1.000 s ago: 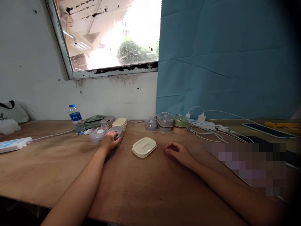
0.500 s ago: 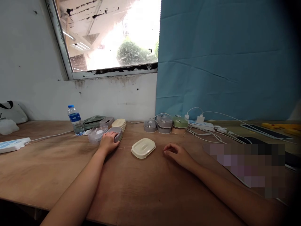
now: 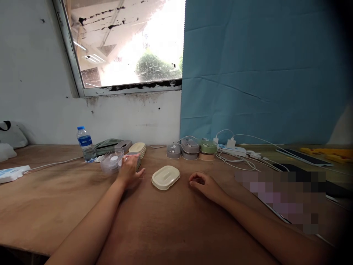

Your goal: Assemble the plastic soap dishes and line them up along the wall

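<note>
My left hand (image 3: 129, 171) is over a grey oval box with its thumb spread out and its fingers loose; it hides most of that box, so contact is unclear. Beside it on the left stands a clear round plastic container (image 3: 110, 162). A cream oval lid (image 3: 166, 177) lies on the table between my hands. To the right of the lid, my right hand (image 3: 203, 185) rests on the wood, fingers loosely curled around an empty gap.
Behind my left hand are a stack of cream lids (image 3: 137, 148), a grey box (image 3: 124, 145), a green pouch (image 3: 107, 146) and a water bottle (image 3: 86, 144). Lidded boxes (image 3: 190, 148) stand by the wall. Cables and a power strip (image 3: 232, 150) lie at right, near a phone (image 3: 303, 157).
My left hand has loosened from the grey box, its thumb swinging outward to the right. The right hand stays by the lid. The whole view has shifted slightly.
</note>
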`<state>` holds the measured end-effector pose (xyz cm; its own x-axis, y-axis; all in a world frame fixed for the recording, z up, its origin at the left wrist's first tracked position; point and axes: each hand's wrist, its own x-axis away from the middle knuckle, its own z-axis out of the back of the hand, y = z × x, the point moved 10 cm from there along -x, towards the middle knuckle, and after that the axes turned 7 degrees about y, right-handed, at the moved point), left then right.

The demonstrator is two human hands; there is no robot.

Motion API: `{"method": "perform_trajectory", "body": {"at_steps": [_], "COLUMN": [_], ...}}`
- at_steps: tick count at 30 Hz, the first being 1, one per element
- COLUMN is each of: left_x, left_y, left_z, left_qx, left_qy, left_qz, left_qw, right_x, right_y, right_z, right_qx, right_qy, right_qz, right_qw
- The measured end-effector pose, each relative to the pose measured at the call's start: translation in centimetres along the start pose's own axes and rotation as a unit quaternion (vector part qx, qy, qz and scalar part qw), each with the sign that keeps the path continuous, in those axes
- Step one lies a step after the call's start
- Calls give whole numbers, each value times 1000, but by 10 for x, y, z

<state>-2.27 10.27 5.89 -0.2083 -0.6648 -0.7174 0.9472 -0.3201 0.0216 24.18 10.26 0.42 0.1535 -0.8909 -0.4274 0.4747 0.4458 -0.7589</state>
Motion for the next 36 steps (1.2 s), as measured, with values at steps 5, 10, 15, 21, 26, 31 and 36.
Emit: {"method": "perform_trajectory", "body": {"at_steps": [5, 10, 15, 21, 26, 31, 36], "left_x": [19, 30, 24, -47, -102, -114, -107], "left_y": [102, 130, 117, 46, -34, -75, -89], "left_z": [-14, -26, -34, -32, -47, -66, -85], "left_qx": [145, 184, 214, 171, 39, -6, -30], "left_qy": [-130, -178, -172, -55, -64, -82, -108], "left_qz": [-232, -215, -141, -3, 101, 143, 163], "left_qw": [953, 942, 951, 984, 992, 986, 980], "right_x": [0, 1, 0, 2, 3, 6, 12], "right_y": [-3, -7, -7, -14, -18, -15, -5], "right_z": [0, 0, -3, -3, -1, 0, -8], "right_qx": [8, 8, 14, 31, 46, 82, 130], "right_qy": [1, -1, 2, 10, 13, 8, -40], "right_qz": [9, 15, 29, 56, 58, 47, 28], "right_qw": [1000, 1000, 999, 998, 997, 996, 990]}}
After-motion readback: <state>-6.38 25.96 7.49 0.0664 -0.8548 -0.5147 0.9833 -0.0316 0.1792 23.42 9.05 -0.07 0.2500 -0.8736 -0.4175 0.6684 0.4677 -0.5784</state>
